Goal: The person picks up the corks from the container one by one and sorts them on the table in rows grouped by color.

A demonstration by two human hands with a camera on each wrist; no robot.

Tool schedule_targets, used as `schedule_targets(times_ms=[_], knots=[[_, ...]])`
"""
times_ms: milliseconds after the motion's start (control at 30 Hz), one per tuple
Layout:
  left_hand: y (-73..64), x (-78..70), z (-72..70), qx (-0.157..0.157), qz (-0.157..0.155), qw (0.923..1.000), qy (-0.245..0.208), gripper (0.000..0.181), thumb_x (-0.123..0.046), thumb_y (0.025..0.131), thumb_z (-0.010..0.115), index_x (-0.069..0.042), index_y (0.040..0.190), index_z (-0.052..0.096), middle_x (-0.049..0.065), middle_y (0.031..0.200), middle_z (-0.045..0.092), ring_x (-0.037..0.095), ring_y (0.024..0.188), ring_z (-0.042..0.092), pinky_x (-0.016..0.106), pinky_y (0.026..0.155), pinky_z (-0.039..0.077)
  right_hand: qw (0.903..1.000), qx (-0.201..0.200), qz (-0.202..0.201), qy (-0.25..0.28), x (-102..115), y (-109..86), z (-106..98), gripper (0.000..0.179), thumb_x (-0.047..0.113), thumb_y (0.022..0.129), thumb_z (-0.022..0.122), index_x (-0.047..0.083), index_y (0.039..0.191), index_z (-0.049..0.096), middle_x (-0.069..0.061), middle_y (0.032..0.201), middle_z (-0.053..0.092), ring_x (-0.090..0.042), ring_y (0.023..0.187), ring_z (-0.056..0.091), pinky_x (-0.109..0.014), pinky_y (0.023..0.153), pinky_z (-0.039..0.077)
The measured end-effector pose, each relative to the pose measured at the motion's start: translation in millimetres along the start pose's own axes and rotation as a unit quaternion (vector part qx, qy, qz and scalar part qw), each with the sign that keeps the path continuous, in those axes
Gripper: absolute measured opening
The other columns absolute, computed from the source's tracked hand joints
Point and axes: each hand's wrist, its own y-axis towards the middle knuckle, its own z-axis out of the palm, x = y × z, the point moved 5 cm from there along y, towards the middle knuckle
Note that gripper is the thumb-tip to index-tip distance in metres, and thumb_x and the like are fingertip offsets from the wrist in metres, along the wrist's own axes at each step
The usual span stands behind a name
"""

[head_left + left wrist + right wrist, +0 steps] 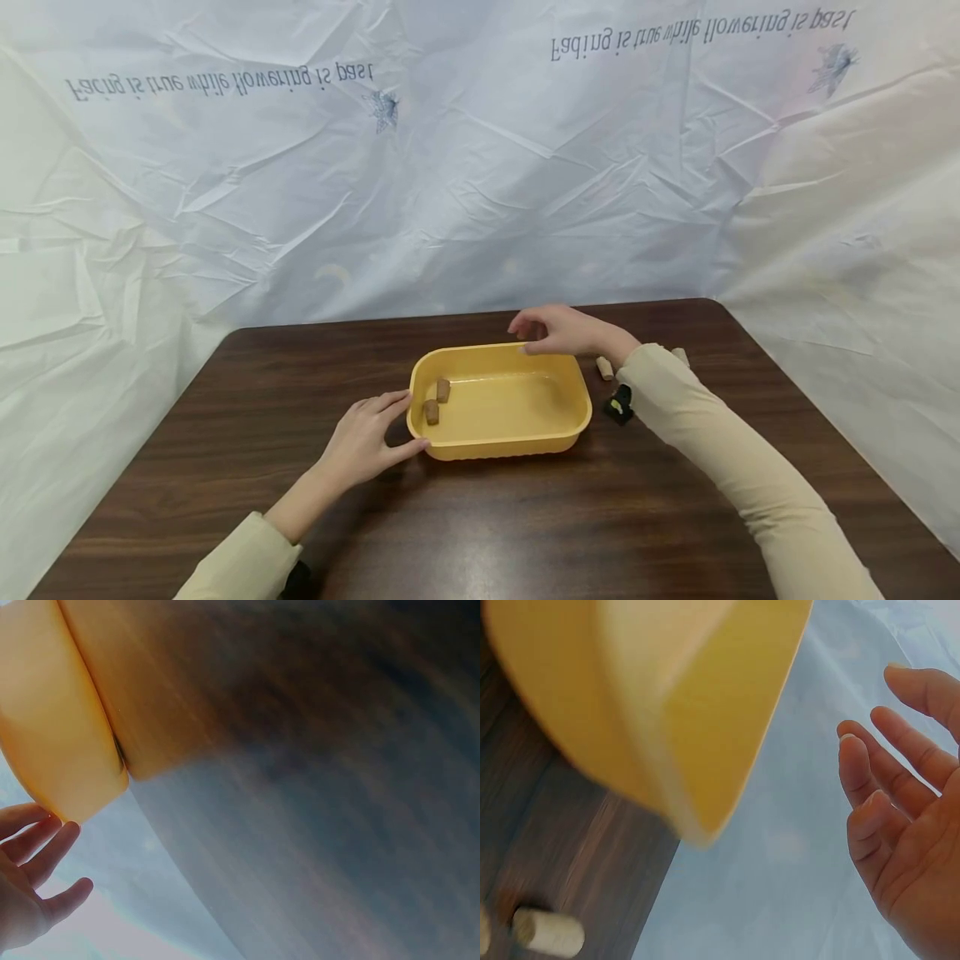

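Note:
A yellow rectangular plastic basin (498, 447) stands on the dark wooden table. Two short brown cork-like pieces (432, 412) lie inside it at the left end. My left hand (362, 439) touches the basin's near left corner, fingertips on the left side and thumb by the front rim, fingers fairly straight. Over the far right rim hovers my right hand (558, 330). In the right wrist view, its fingers bend loosely and the palm holds nothing. A pale cork-like cylinder (604, 368) lies on the table right of the basin, and another pale piece (679, 357) is partly behind the sleeve.
The dark brown table (480, 533) ends at a wrinkled white sheet (480, 208) with printed lettering, which hangs behind and at both sides. A black wrist device (619, 405) shows by the right sleeve.

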Motion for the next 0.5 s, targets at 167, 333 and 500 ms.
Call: schedule_targets(times_ms=[167, 333, 500], knots=[[0.3, 0.1, 0.1, -0.001, 0.0, 1.0, -0.001, 0.069, -0.055, 0.073, 0.062, -0.003, 0.117, 0.058, 0.009, 0.116, 0.055, 0.027, 0.101, 0.052, 0.047, 0.088, 0.037, 0.9997, 0.013, -0.015, -0.012, 12, 21.8, 7, 0.03, 0.023, 0.085, 0.059, 0.012, 0.113, 0.055, 0.001, 0.099, 0.054, -0.012, 0.078, 0.052, -0.029, 0.068, 0.044], [0.1, 0.4, -0.7, 0.003, -0.004, 1.0, -0.006, 0.069, -0.056, 0.073, 0.061, -0.003, 0.117, 0.058, 0.009, 0.116, 0.054, 0.027, 0.102, 0.052, 0.048, 0.088, 0.037, 0.999, 0.019, -0.036, -0.017, 21, 42.3, 15, 0.03, 0.024, 0.085, 0.059, 0.011, 0.112, 0.055, -0.005, 0.099, 0.056, -0.012, 0.079, 0.052, -0.028, 0.069, 0.043], [-0.1, -0.3, -1.3, 0.005, -0.006, 0.9999, -0.008, 0.069, -0.056, 0.074, 0.06, -0.003, 0.117, 0.058, 0.008, 0.117, 0.054, 0.027, 0.102, 0.052, 0.047, 0.088, 0.036, 0.9992, 0.018, -0.03, -0.017, 23, 59.8, 26, 0.029, 0.024, 0.083, 0.061, 0.012, 0.109, 0.057, -0.001, 0.095, 0.057, -0.01, 0.08, 0.052, -0.026, 0.07, 0.043]])
